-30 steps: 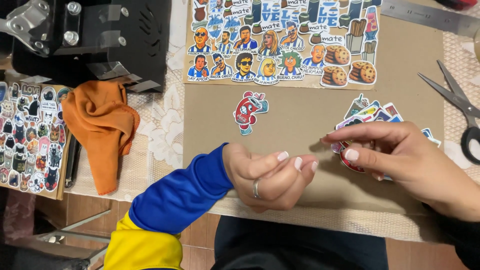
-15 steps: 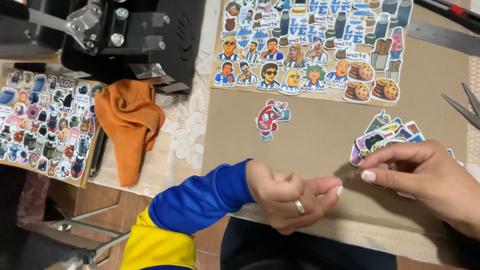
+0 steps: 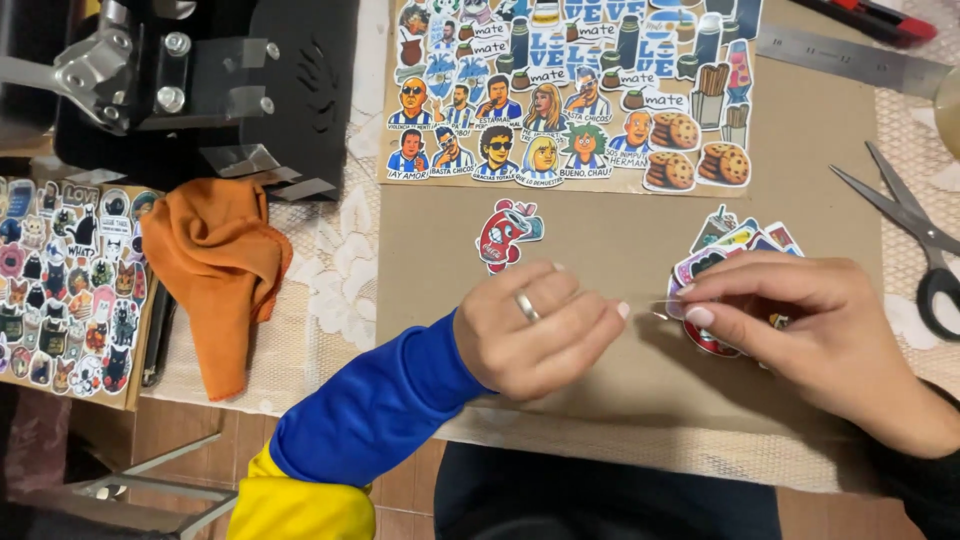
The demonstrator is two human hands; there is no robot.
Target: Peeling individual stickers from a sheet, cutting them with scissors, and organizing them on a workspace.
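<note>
The tabletop (image 3: 330, 290) has a lacy cloth on it, and a big brown cardboard sheet (image 3: 800, 150) lies on top. A black machine (image 3: 200, 80) sits at the far left corner. At the far edge of the cardboard lies a large sticker sheet (image 3: 570, 90) full of little cartoon people, cups and cookies. An orange cloth (image 3: 215, 265) lies crumpled beside the cardboard, and another sticker sheet (image 3: 65, 280), with cats, is at the left edge. Scissors (image 3: 915, 235) and a metal ruler (image 3: 850, 60) lie to the right.

The left hand (image 3: 540, 325), in a blue sleeve and with a ring, is curled nearly closed. The right hand (image 3: 800, 325) rests over a small pile of cut stickers (image 3: 735, 240). Both hands pinch a tiny clear strip (image 3: 650, 306) between their fingertips, just above the cardboard. Its make is hard to tell; it may be tape or film.

The strip looks very light, thin and floppy. It would likely bend, curl or stick to fingers, so it is best held softly by its two ends. One red sticker (image 3: 507, 232) lies alone just beyond the left hand.
</note>
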